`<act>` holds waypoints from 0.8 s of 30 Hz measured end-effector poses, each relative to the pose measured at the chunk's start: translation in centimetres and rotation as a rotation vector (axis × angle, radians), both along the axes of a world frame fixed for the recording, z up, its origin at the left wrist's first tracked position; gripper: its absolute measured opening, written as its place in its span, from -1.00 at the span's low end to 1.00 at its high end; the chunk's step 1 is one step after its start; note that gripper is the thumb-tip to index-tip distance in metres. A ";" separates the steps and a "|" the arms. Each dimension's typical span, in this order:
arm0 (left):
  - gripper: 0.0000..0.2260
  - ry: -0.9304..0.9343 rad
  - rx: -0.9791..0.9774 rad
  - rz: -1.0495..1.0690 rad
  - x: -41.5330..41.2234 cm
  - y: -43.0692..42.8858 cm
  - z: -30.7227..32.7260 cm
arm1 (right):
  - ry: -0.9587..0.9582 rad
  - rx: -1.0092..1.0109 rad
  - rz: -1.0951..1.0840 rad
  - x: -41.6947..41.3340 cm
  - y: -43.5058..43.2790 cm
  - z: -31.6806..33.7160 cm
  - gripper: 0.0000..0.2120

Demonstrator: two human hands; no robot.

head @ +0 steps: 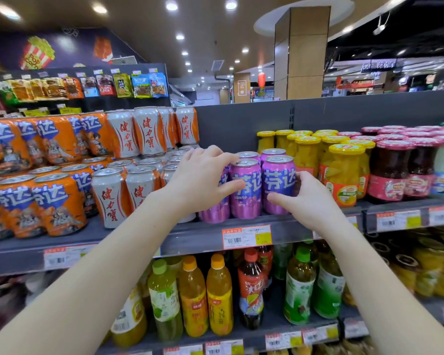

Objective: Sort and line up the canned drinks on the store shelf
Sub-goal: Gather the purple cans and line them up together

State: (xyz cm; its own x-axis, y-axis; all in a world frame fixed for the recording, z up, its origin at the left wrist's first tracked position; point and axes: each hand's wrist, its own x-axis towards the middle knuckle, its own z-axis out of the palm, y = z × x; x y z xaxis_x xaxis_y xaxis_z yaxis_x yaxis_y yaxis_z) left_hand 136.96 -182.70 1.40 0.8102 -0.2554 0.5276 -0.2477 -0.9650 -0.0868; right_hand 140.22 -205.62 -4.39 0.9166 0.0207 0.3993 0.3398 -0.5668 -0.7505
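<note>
Several purple cans stand at the front of the top shelf [195,238]. My left hand [203,178] wraps around the leftmost purple can [215,208], fingers behind it and thumb across the middle purple can [246,190]. My right hand [305,198] grips the right side and front of the right purple can [277,180]. More purple cans [272,152] stand behind them. To the left are white-and-orange cans [110,196] in two stacked layers and orange cans [57,203], also stacked.
Glass jars of yellow fruit [344,172] stand right beside the purple cans, with dark red jars [390,170] further right. Bottled drinks [192,295] fill the shelf below. Price tags [246,237] line the shelf edge. Hanging snack packs [123,85] are behind at the upper left.
</note>
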 end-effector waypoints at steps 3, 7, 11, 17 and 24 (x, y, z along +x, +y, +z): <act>-0.40 -0.106 -0.004 0.010 -0.8 0.3 -1.5 | -0.027 -0.026 -0.040 -0.2 0.6 -0.4 -0.33; -0.39 -0.253 -0.016 0.064 -2.5 2.0 -2.8 | -0.157 -0.010 -0.117 -0.9 1.6 -0.9 -0.30; -0.38 -0.318 -0.067 0.123 -5.1 4.9 -2.6 | -0.497 -0.034 -0.203 -3.1 3.4 -1.3 -0.45; -0.56 -0.257 -0.100 0.308 -8.0 13.4 -1.0 | -0.799 -0.133 -0.082 -5.8 9.3 -0.1 -0.72; -0.56 -0.118 -0.022 0.132 -9.8 17.9 -1.6 | -0.699 -0.332 0.072 -7.6 18.5 1.0 -0.80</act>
State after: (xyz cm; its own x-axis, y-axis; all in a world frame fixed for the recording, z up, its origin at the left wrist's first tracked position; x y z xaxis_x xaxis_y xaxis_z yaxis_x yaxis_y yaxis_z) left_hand 127.17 -164.82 -0.16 0.7684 -0.1381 0.6249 -0.1079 -0.9904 -0.0862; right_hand 132.61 -187.08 -3.39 0.4458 0.2907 0.8466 0.7166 -0.6827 -0.1430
